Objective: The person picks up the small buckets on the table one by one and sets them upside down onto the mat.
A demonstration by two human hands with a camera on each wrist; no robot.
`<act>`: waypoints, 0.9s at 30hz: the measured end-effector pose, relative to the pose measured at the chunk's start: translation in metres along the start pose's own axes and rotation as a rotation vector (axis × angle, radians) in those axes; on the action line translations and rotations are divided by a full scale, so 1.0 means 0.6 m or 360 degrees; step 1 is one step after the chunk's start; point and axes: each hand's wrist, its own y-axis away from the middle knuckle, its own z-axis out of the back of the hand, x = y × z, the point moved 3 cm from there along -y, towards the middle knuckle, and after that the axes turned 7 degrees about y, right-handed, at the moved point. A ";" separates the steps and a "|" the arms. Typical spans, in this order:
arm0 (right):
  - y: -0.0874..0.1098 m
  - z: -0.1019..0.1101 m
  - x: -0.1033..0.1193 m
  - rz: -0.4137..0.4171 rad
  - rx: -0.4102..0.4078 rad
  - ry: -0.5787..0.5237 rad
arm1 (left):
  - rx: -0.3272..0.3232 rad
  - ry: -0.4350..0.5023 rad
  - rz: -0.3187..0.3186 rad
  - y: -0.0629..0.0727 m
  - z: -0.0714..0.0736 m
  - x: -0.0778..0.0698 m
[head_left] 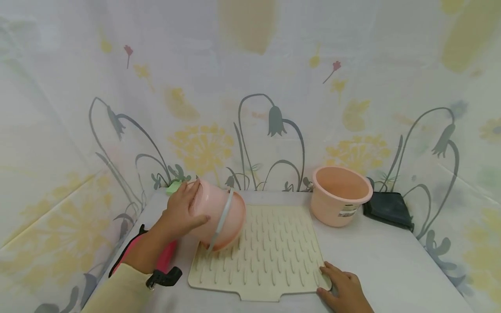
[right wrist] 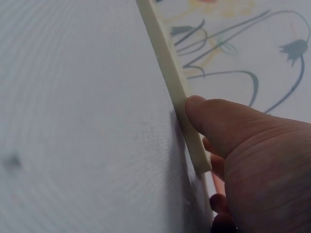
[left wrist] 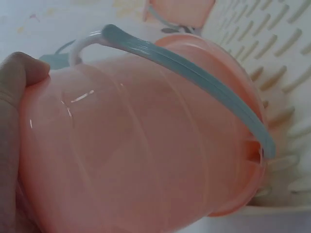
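Observation:
A pink bucket (head_left: 213, 213) with a grey-blue handle (left wrist: 194, 80) lies tipped on its side, its rim over the left part of a cream ridged draining mat (head_left: 270, 243). My left hand (head_left: 182, 211) grips the bucket at its base end, thumb on the near side and fingers over the top. The bucket's inside is hidden. At the mat's front right corner, my right hand (head_left: 344, 289) holds the edge between thumb and fingers. In the right wrist view the thumb (right wrist: 218, 116) presses against the mat's thin edge (right wrist: 187, 116).
A second, peach-coloured bucket (head_left: 340, 204) stands upright beyond the mat's right back corner, a black pouch (head_left: 387, 209) beside it. Under the left forearm lies a pink item with black trim (head_left: 166, 256). Something green (head_left: 173, 188) sits behind the left hand. A flowered curtain (head_left: 266, 87) surrounds the table.

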 end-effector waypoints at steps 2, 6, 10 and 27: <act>0.001 0.002 0.000 -0.0006 0.0004 0.0002 | 0.0007 -0.0044 0.0025 -0.002 -0.004 -0.006; 0.002 0.003 0.000 -0.0013 -0.0001 0.0001 | 0.0013 -0.0103 0.0051 -0.008 -0.012 -0.021; 0.001 0.002 0.001 -0.0027 0.0013 -0.0007 | 0.0047 -0.0161 0.0064 -0.016 -0.022 -0.035; 0.005 0.001 0.002 -0.0024 0.0001 -0.0053 | 0.0115 -0.0479 0.0202 -0.047 -0.088 -0.089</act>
